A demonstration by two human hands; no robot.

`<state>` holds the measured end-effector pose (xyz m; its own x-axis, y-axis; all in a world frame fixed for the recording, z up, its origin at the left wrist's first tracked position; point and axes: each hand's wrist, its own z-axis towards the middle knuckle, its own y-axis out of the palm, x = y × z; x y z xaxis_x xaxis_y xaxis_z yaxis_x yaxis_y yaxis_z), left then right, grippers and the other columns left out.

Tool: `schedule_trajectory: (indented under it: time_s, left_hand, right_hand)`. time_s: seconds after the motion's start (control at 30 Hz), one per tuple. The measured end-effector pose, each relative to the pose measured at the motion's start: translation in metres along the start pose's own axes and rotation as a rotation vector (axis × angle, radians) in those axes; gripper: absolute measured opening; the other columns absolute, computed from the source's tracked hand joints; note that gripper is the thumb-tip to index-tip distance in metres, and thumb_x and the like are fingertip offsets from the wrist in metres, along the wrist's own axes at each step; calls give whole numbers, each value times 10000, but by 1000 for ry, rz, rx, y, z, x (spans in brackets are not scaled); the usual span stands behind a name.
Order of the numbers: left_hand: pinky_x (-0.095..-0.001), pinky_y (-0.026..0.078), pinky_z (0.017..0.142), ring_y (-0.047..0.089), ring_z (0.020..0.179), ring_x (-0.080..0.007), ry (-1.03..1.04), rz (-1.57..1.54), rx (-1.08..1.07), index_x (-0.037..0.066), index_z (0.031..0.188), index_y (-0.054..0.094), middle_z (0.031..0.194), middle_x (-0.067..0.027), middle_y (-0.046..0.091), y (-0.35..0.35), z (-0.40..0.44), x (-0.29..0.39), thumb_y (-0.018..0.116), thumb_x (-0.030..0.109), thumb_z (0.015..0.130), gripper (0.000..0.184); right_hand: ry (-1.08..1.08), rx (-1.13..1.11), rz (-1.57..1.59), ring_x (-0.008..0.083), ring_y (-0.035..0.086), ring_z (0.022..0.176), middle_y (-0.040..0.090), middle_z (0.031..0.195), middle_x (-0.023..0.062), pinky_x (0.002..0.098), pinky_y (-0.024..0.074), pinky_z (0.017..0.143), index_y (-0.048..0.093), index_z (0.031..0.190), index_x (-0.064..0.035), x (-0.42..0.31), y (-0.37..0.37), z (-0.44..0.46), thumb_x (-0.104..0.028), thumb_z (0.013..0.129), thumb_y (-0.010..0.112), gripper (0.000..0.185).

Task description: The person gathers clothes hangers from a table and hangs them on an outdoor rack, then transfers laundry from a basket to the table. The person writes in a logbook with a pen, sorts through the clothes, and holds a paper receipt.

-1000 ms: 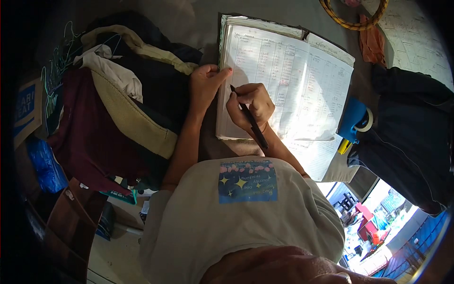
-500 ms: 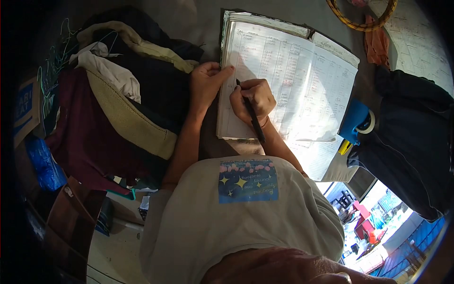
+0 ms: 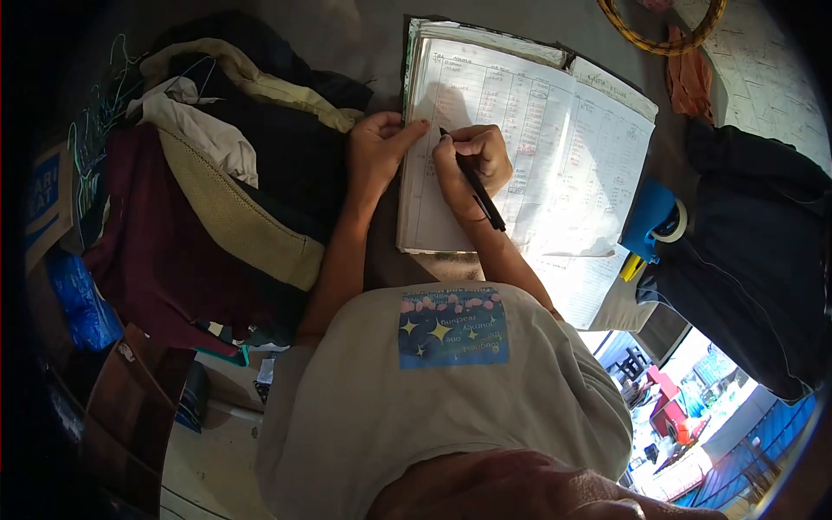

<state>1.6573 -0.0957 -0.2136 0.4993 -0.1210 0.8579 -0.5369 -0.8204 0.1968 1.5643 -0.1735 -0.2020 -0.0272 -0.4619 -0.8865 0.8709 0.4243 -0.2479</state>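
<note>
An open book (image 3: 555, 165) with handwritten columns lies on the dark table, its right side in bright sunlight. My right hand (image 3: 478, 165) is closed around a black pen (image 3: 482, 198), with the pen's tip at the left page among the written rows. At the book's left edge rests my left hand (image 3: 380, 152), its thumb stretched over the page margin and its other fingers curled by the cover. Whether those fingers grip the cover is hard to see.
Piled clothes (image 3: 234, 191) and green hangers (image 3: 87, 165) lie at the left. A blue tape dispenser (image 3: 652, 217), a yellow item (image 3: 632, 267) and dark clothing (image 3: 754, 251) are at the right. A yellow-black ring (image 3: 666, 48) and orange cloth (image 3: 689, 82) sit top right.
My right hand has moved up and slightly right over the page with the pen, whose back end has swung to the right. My left hand stays at the book's edge.
</note>
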Motion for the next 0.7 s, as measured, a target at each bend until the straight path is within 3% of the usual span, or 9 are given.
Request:
schedule_trajectory:
  time_s: [0.07, 0.23, 0.4, 0.5, 0.6, 0.7]
  left_hand:
    - [-162, 386, 456, 534, 535, -45, -1, -4, -4, -30, 775, 610, 648, -51, 615, -1, 1, -2, 701, 118, 742, 177]
    - [-162, 372, 441, 529, 534, -38, 18, 28, -3, -29, 773, 605, 650, -44, 612, -3, 3, -7, 691, 118, 748, 172]
    - [-158, 386, 469, 527, 536, -41, 39, -48, -27, -25, 774, 607, 649, -38, 610, -2, 1, -4, 692, 122, 746, 172]
    - [-160, 393, 481, 532, 543, -46, 35, -32, -29, -25, 780, 610, 651, -42, 611, -3, 3, -6, 694, 123, 744, 174]
    - [-161, 394, 479, 533, 543, -47, -6, -24, -25, -27, 782, 611, 653, -47, 612, -2, 1, -2, 694, 122, 744, 175]
    - [-161, 386, 470, 527, 531, -47, -1, -24, -23, -26, 778, 612, 643, -48, 610, -2, 0, -2, 697, 125, 743, 177]
  right_hand:
    - [-53, -17, -18, 97, 524, 553, 564, 703, 81, 208, 418, 491, 434, 687, -57, 0, -1, -1, 70, 671, 642, 244]
    - [-372, -95, -99, 188, 544, 496, 552, 663, 91, 245, 429, 432, 477, 624, -58, -4, -4, -5, 65, 568, 641, 213]
    - [-396, -121, -123, 184, 535, 486, 555, 666, 69, 250, 422, 414, 475, 604, -79, -7, -4, -9, 32, 568, 644, 205]
    - [-378, -103, -149, 184, 543, 499, 552, 663, 78, 246, 428, 431, 466, 601, -67, -4, -3, -8, 52, 570, 641, 215]
    - [-127, -48, -30, 118, 539, 572, 569, 700, 89, 225, 430, 488, 434, 674, -56, -2, -2, -6, 73, 662, 646, 248]
    - [19, 1, 13, 155, 539, 546, 542, 647, 95, 236, 421, 478, 452, 667, -33, -3, 2, 2, 91, 612, 634, 227]
